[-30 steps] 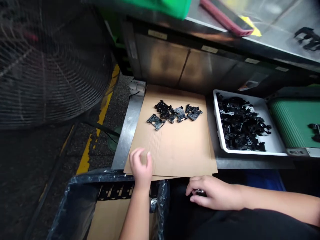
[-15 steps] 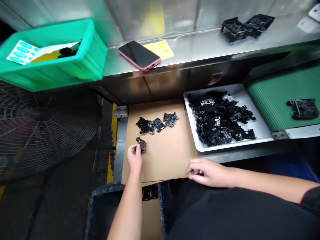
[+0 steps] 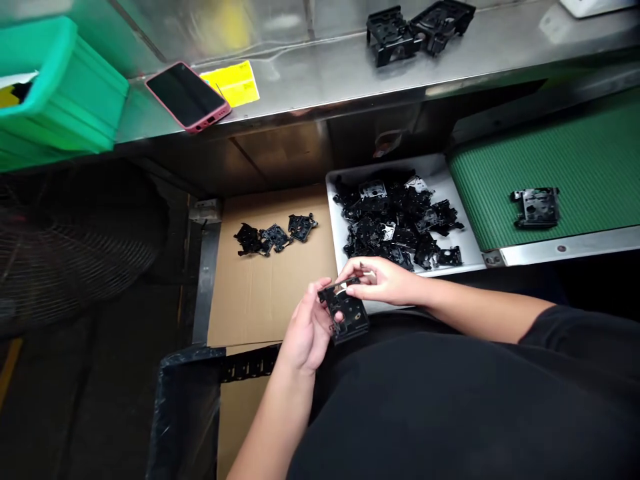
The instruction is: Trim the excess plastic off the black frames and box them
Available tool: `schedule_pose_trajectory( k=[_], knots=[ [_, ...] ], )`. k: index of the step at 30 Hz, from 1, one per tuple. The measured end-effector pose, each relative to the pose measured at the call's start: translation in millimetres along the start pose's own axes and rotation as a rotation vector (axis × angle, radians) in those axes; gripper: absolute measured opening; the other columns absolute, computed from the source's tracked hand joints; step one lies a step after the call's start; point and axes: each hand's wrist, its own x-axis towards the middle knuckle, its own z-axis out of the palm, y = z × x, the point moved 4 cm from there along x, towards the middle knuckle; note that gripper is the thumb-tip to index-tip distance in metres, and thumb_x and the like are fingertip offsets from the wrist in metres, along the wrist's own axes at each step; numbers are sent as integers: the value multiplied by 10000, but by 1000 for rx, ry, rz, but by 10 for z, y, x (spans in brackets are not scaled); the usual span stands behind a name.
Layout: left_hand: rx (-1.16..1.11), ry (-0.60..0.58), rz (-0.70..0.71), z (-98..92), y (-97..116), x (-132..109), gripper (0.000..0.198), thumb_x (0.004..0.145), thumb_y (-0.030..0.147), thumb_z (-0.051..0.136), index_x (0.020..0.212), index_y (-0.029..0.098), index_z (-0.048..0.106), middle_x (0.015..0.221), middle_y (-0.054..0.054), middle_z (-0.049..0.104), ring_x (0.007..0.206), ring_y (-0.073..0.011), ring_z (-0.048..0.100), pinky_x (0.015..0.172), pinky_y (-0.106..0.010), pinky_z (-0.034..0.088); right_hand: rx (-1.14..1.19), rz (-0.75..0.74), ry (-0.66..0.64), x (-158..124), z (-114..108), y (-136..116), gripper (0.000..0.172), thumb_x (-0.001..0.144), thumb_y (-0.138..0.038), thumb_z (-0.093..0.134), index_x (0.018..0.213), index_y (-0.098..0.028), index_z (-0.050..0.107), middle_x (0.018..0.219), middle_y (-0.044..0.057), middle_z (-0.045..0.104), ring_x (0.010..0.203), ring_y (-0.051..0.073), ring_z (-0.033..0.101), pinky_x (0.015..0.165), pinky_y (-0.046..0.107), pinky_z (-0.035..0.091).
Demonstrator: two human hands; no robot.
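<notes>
Close to my body, my left hand [image 3: 311, 325] grips a black plastic frame part [image 3: 350, 315] by its left side, with a fingertip showing through a hole in it. My right hand [image 3: 375, 280] pinches the top edge of the same part. Something small and pale shows by the right fingers, too small to name. Several similar black parts [image 3: 275, 237] lie in a row on the cardboard sheet [image 3: 250, 303] to the left. Just beyond my right hand is a white tray [image 3: 336, 230] heaped with black parts [image 3: 395, 220], some with silvery faces.
One black part [image 3: 537, 207] sits on a green conveyor belt [image 3: 590, 160] at right. The metal shelf [image 3: 310, 83] bears a phone [image 3: 187, 97], a yellow label [image 3: 234, 83], two black frames [image 3: 417, 33] and a green bin [image 3: 70, 93]. A fan [image 3: 75, 247] stands at left; a dark crate [image 3: 185, 413] is below.
My left hand has moved from the cardboard's left side toward my body with the black part. My right hand has risen to meet it. The view has shifted to the right.
</notes>
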Motion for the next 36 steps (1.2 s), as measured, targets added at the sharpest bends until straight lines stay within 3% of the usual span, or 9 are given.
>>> schedule_pose_trajectory(
  k=[4,7,9,12,17,22,26,30,36],
  knots=[
    [-43,-47,62,340,77,-141,918,927,951,448,1503,272,670,1490,-182,711,1270,-352,752,1028,-529,652,186,72,118,-176,-122,-24,482,895,-605,804,1006,-220,537,703,-98,514,518,59,394,459,187,327],
    [-35,-42,207,550,-34,-187,1175,658,975,768,1626,348,543,1634,-149,606,1471,-391,620,1174,-526,574,267,122,134,-291,-104,-49,547,907,-708,737,948,-258,428,642,-139,387,466,46,222,405,181,182],
    [-12,-10,297,643,-109,-180,1187,638,762,964,1661,411,476,1650,-106,593,1488,-351,609,1226,-482,534,277,129,130,-366,-71,-94,580,900,-737,730,930,-270,387,647,-140,366,472,49,225,408,179,187],
    [24,34,377,715,-116,-159,953,836,501,942,1663,438,471,1602,-77,635,1462,-286,641,1267,-444,499,222,103,109,-466,-57,-171,584,914,-734,733,909,-271,377,643,-140,347,478,55,250,421,190,223],
    [51,14,404,769,11,-200,918,876,596,882,1672,387,477,1549,-127,678,1349,-313,720,1179,-474,586,-14,-75,130,-559,-339,-282,465,1024,-660,642,981,-200,598,798,-32,582,596,88,391,545,241,348],
    [61,-12,418,820,8,-268,944,895,619,854,1706,431,408,1597,-107,648,1425,-289,678,1230,-455,544,-261,-223,212,-656,-680,-465,431,1147,-432,439,1084,-157,765,967,58,700,740,142,540,678,292,434],
    [94,-60,415,856,-17,-335,951,916,495,879,1726,416,386,1622,-115,627,1428,-273,677,1228,-419,542,-568,-449,224,-820,-567,-705,158,1064,-304,677,1032,-166,748,971,55,727,880,175,649,793,310,502],
    [140,-97,434,860,-7,-385,1010,897,467,902,1746,390,360,1587,-134,651,1380,-294,708,1208,-428,560,-919,-762,189,-955,-332,-806,175,1080,-276,688,945,-164,679,875,53,696,800,181,643,729,313,541],
    [188,-95,498,891,33,-382,1048,859,477,932,1742,362,378,1542,-133,681,1361,-294,719,1199,-428,567,-1022,-813,226,-979,-306,-812,237,1112,-302,646,914,-173,657,910,65,707,783,159,638,683,280,556]
  ],
)
